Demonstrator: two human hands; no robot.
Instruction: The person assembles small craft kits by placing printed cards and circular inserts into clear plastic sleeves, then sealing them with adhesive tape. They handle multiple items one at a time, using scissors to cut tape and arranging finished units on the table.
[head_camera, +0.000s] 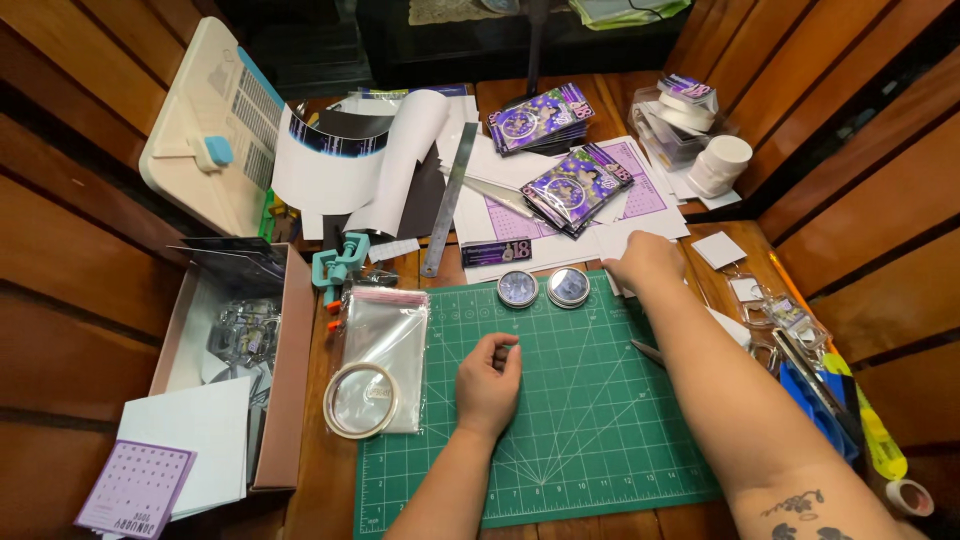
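Green mat (560, 420) anchors our work: our left hand (489, 380) rests loosely curled and empty on it, steadying us, while our right hand (645, 262) reaches past its far edge, fingers down on white paper (640, 238), beside two round tins (543, 288).

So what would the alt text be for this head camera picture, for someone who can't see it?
A person's left hand rests loosely curled on a green cutting mat while the right hand reaches to white paper sheets beyond its far edge. Two round tins sit on the mat, with a tape roll on clear bags to the left.
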